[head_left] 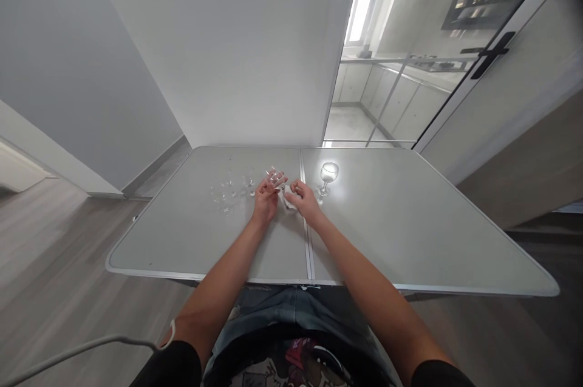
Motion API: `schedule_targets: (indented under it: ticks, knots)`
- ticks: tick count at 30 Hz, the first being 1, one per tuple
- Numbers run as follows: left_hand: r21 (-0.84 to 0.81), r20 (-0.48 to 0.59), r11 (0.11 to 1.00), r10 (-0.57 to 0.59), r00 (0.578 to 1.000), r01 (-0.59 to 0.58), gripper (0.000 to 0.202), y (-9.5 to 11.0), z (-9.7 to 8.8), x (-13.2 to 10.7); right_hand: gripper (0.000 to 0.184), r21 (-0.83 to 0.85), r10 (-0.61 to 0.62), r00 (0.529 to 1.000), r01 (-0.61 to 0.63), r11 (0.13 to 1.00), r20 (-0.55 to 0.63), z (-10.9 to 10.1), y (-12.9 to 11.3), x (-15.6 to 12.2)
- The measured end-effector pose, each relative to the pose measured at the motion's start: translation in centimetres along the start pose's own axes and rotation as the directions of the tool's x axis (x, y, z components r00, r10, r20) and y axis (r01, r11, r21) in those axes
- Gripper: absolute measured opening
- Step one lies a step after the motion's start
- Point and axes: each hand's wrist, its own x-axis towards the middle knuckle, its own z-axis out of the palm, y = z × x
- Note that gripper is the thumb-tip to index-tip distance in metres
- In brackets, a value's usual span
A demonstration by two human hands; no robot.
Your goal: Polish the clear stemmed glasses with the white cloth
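Observation:
A clear stemmed glass (272, 173) is tilted in my left hand (265, 200), which is closed around it above the table. My right hand (306, 201) is closed on a small white cloth or tissue (288, 200), close to the foot end of that glass. Whether the cloth touches the glass I cannot tell. To the right of my right hand, another stemmed glass (328, 173) stands upright on the table. Left of my left hand are several more clear glasses (248, 180), hard to make out against the pale surface.
The pale folding table (401, 229) has a metal-edged seam (310, 253) down its middle. A white wall (237, 59) rises behind it. At the right is a glass door with a black handle (494, 54). A pale cable (91, 345) runs by my left arm.

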Motion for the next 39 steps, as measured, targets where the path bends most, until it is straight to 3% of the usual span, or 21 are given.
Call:
schedule_targets:
  ticks: [2, 4, 5, 7, 9, 11, 14, 16, 22, 25, 28, 30, 32, 35, 39]
  knots:
    - [-0.002, 0.025, 1.0, -0.004, 1.0, 0.004, 0.056, -0.2, -0.1, 0.0, 0.032, 0.359, 0.164, 0.969, -0.221, 0.907, 0.184, -0.5, 0.1, 0.2]
    - [-0.003, 0.055, 1.0, 0.004, 0.998, -0.004, 0.056, -0.2, 0.0, -0.1, 0.031, 0.537, 0.203, 0.926, -0.352, 0.767, 0.317, -0.9, 0.2, 0.4]
    - [-0.001, 0.064, 1.0, 0.009, 0.998, -0.009, 0.056, -0.2, 0.1, -0.1, 0.031, 0.567, 0.205, 0.923, -0.363, 0.739, 0.324, -1.0, 0.2, 0.4]
    - [0.011, 0.062, 1.0, 0.011, 0.998, -0.012, 0.056, -0.1, 0.3, -0.1, 0.032, 0.536, 0.197, 0.952, -0.296, 0.791, 0.235, -1.1, 0.2, 0.4]
    - [0.027, 0.043, 1.0, 0.01, 0.999, -0.011, 0.057, 0.0, 0.5, -0.1, 0.033, 0.338, 0.125, 0.989, -0.147, 0.93, 0.084, -1.0, 0.1, 0.3]
    - [0.03, 0.025, 0.999, 0.021, 0.999, -0.022, 0.058, 0.1, 0.6, -0.1, 0.029, -0.026, -0.059, 0.998, 0.058, 0.998, -0.031, -0.9, 0.0, 0.2]
    - [0.013, 0.017, 0.999, 0.035, 0.999, -0.036, 0.06, 0.1, 0.7, 0.0, 0.018, -0.489, -0.344, 0.938, 0.285, 0.824, -0.032, -0.7, 0.0, 0.1]
    - [0.005, 0.018, 1.0, 0.023, 1.0, -0.024, 0.063, 0.1, 0.7, 0.0, 0.014, -0.567, -0.4, 0.916, 0.325, 0.757, -0.009, -0.7, 0.0, 0.2]
    - [0.029, 0.08, 0.997, -0.071, 0.994, 0.069, 0.062, 0.0, 0.3, -0.1, 0.032, -0.259, -0.224, 0.974, 0.222, 0.94, 0.021, -1.2, -0.4, 0.2]
    - [0.002, 0.112, 0.997, -0.071, 0.991, 0.072, 0.065, 0.0, 0.1, -0.1, 0.038, 0.054, -0.044, 0.996, 0.04, 0.998, 0.079, -1.6, -0.7, 0.2]
    - [-0.018, 0.13, 0.996, -0.087, 0.988, 0.09, 0.071, 0.1, -0.1, -0.1, 0.036, 0.388, 0.157, 0.962, -0.236, 0.891, 0.223, -1.7, -0.4, 0.4]
    - [-0.026, 0.129, 0.995, -0.093, 0.987, 0.097, 0.074, 0.1, -0.2, -0.1, 0.035, 0.506, 0.221, 0.94, -0.327, 0.798, 0.259, -1.6, 0.2, 0.7]
    - [-0.021, 0.119, 0.996, -0.089, 0.989, 0.092, 0.075, 0.1, -0.3, 0.0, 0.035, 0.561, 0.268, 0.942, -0.335, 0.757, 0.201, -1.3, 0.8, 1.0]
    - [0.004, 0.109, 0.998, -0.062, 0.992, 0.062, 0.074, 0.1, -0.5, 0.1, 0.034, 0.543, 0.289, 0.957, -0.229, 0.808, -0.027, -0.9, 1.6, 1.4]
    - [0.006, 0.068, 1.0, 0.006, 0.998, -0.006, 0.069, 0.4, -0.3, 0.2, 0.034, 0.416, 0.151, 0.943, -0.015, 0.909, -0.297, -0.8, 1.9, 1.5]
